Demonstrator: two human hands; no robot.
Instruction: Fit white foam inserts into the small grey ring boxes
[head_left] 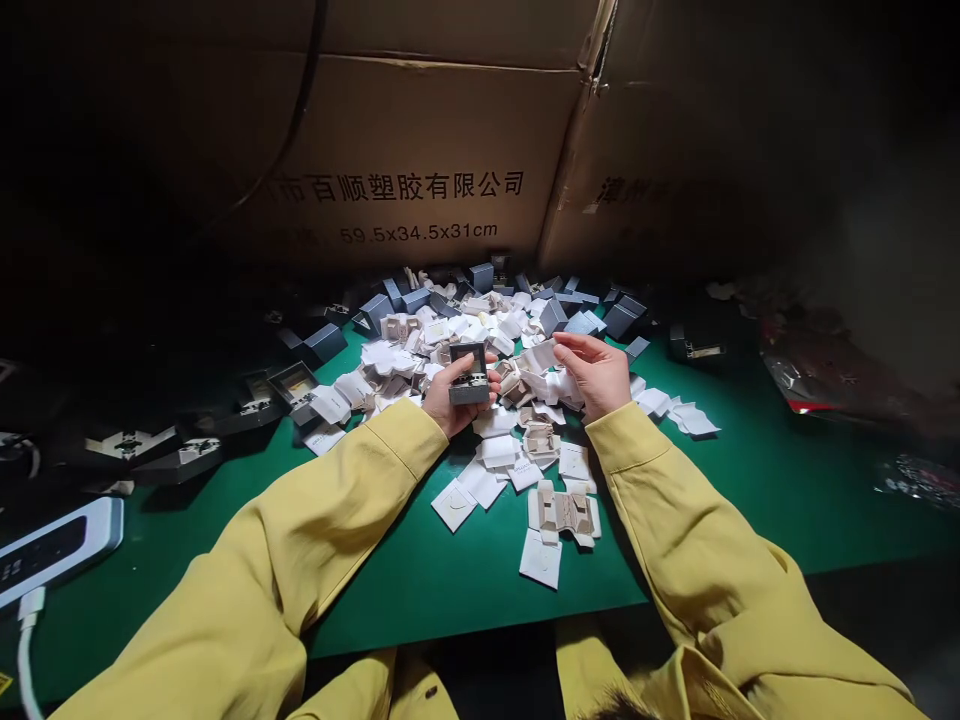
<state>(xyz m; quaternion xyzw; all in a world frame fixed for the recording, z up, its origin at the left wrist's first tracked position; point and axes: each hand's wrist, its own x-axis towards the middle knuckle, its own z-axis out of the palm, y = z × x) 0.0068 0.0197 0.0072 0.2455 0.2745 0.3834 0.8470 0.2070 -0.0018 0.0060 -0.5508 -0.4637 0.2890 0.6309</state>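
Note:
My left hand point(448, 392) is closed round a small grey box point(469, 375) held over the green table mat point(420, 570). My right hand point(592, 370) hovers palm-up just right of it, fingers curled, touching white card inserts point(544, 385) in the heap. Whether it holds one of them I cannot tell for sure. Both arms wear yellow sleeves. A pile of white and beige card inserts point(559, 512) and small grey boxes point(555, 315) lies spread in front of the hands.
Large cardboard cartons point(420, 150) stand along the back. Open dark boxes point(292, 385) lie at the left. A white device with a cable point(56, 545) sits at the near left edge. Dark clutter fills the far right.

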